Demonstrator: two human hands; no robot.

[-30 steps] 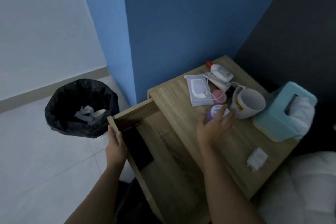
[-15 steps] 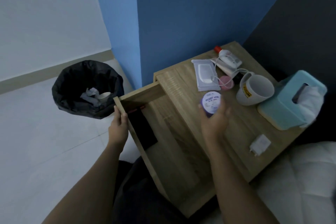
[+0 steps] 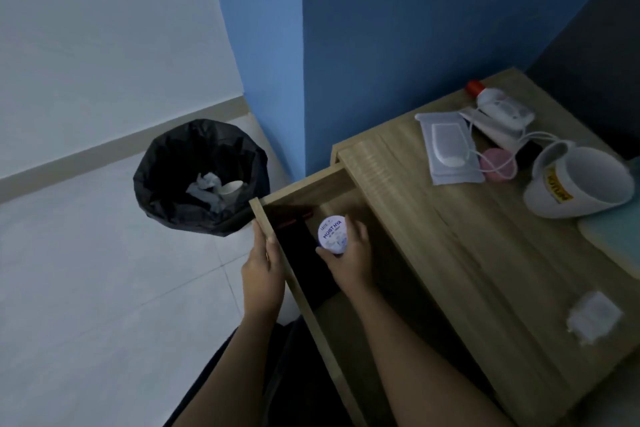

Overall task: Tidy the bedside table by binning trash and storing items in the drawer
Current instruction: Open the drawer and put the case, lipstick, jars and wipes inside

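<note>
My right hand grips a small round cream jar with a white and purple lid, held inside the open wooden drawer. My left hand clasps the drawer's front panel near its left corner. A dark flat object lies in the drawer under the jar. On the bedside table lie a wet-wipes pack, a red-capped bottle, a tube with a white cable, a pink round item, a white mug and a white charger plug.
A bin lined with a black bag stands on the pale tiled floor left of the drawer, with crumpled paper and a cup inside. A teal tissue box sits at the table's right edge. A blue wall rises behind the table.
My right hand lifted the cream jar off the tabletop and carried it left and down into the open drawer. My left hand stayed on the drawer front.
</note>
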